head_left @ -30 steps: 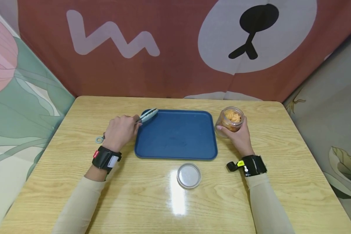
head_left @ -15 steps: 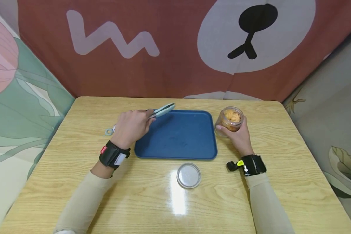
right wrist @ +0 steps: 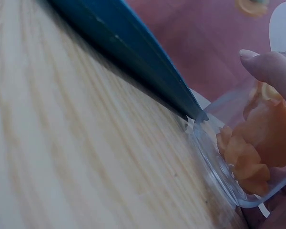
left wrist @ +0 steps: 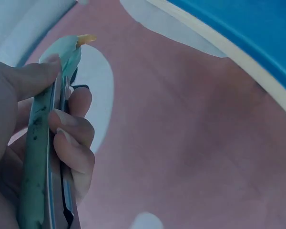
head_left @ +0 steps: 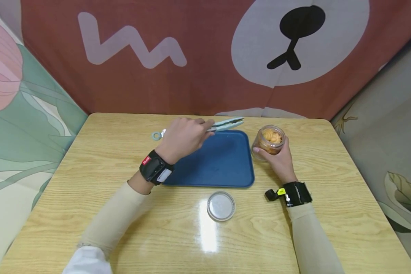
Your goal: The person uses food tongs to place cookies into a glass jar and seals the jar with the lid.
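Note:
My left hand [head_left: 185, 137] grips a pair of light green food tongs [head_left: 228, 124] above the far side of the blue tray [head_left: 222, 167]. In the left wrist view the thumb lies on one arm of the tongs [left wrist: 34, 157] and the fingers curl round the other. A small orange piece [left wrist: 87, 39] sticks out from their tips. My right hand [head_left: 281, 161] holds a clear, uncapped jar [head_left: 260, 145] at the tray's right edge, thumb and fingers round its side. Orange curled snack pieces [right wrist: 250, 160] show through the jar's wall in the right wrist view.
A round clear lid [head_left: 221, 206] lies on the wooden table [head_left: 178, 236] in front of the tray. A reddish-brown printed cloth [head_left: 205, 87] hangs behind the table's far edge, and patterned cloths hang at both sides.
My left hand has moved right and farther back with the tongs, from the tray's left edge across toward the jar. The right hand, jar, tray and lid have stayed in place.

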A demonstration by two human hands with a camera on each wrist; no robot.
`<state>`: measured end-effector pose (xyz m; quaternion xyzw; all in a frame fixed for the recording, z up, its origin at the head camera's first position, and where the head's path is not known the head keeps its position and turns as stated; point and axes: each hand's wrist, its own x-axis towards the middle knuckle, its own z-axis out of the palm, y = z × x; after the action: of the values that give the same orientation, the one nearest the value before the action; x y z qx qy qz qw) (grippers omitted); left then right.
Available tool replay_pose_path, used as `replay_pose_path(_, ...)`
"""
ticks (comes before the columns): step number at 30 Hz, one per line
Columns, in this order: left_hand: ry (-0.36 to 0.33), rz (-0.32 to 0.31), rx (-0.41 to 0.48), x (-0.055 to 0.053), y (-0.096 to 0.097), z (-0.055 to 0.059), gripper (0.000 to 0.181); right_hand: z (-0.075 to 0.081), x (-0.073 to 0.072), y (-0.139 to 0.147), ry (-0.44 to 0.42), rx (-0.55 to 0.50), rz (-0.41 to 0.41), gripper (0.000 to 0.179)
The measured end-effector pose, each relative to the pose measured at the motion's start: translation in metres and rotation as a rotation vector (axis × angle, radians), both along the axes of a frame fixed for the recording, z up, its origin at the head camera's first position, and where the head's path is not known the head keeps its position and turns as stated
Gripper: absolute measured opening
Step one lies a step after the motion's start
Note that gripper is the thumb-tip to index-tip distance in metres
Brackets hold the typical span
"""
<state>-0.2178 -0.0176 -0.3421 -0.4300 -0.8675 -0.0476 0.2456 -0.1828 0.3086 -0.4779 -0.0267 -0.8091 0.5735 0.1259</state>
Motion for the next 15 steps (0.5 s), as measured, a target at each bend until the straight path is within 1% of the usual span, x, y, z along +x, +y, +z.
replay_pose_path(3, 0.027, -0.023, -0.019, -0.002, 0.013, 0.005, 0.024, 0.001, 0.001, 0.000, -0.002, -0.006, -0.002, 0.095)
replay_pose_path(5, 0.038, -0.034, -0.041, -0.004, 0.022, 0.007, 0.026, 0.008, 0.004, -0.004, -0.002, -0.009, 0.001, 0.093)
replay_pose_path(10, 0.034, -0.061, -0.111, -0.009, 0.045, 0.012, 0.032, 0.023, 0.012, -0.013, -0.002, 0.008, -0.005, 0.090)
replay_pose_path(13, 0.033, -0.086, -0.125, -0.013, 0.058, 0.014, 0.032, 0.024, 0.011, -0.013, -0.004, 0.014, -0.012, 0.090)
replay_pose_path(15, 0.030, -0.103, -0.132, -0.015, 0.066, 0.016, 0.031, 0.017, 0.007, -0.009, 0.002, 0.007, -0.008, 0.092)
